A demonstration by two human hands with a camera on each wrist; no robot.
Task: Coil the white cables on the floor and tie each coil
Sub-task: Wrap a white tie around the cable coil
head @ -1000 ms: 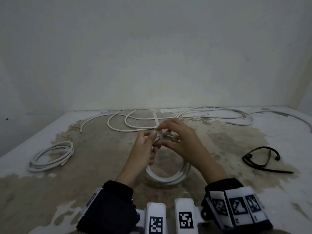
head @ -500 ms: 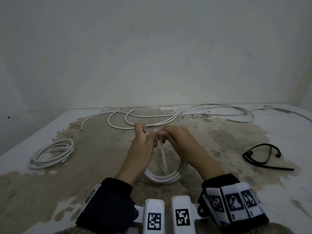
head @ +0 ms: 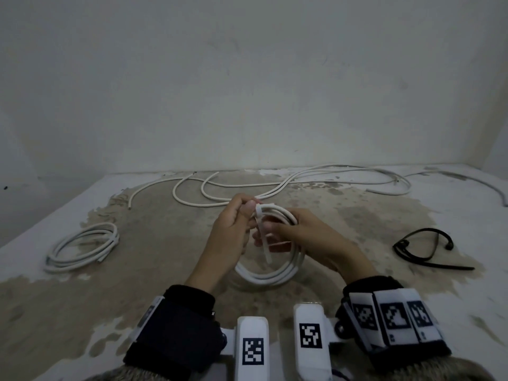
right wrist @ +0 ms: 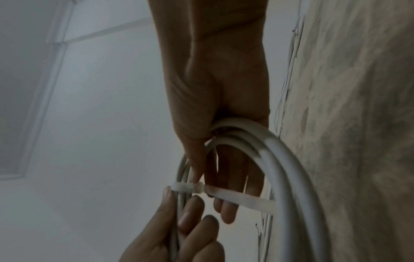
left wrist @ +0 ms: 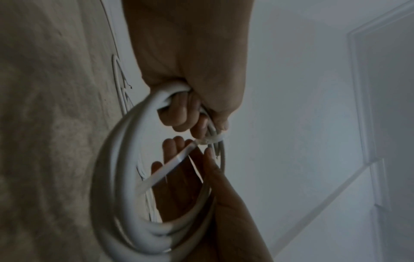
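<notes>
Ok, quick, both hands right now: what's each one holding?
Left hand: grips the white cable coil beside the zip tie.
Right hand: holds the same coil.

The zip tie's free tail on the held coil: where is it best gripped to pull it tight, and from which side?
Probably pinch the zip tie tail just below its head, coming from inside the coil, where the flat strap hangs free. The left hand already grips the bundle at the head; the right hand is nearest.
</notes>
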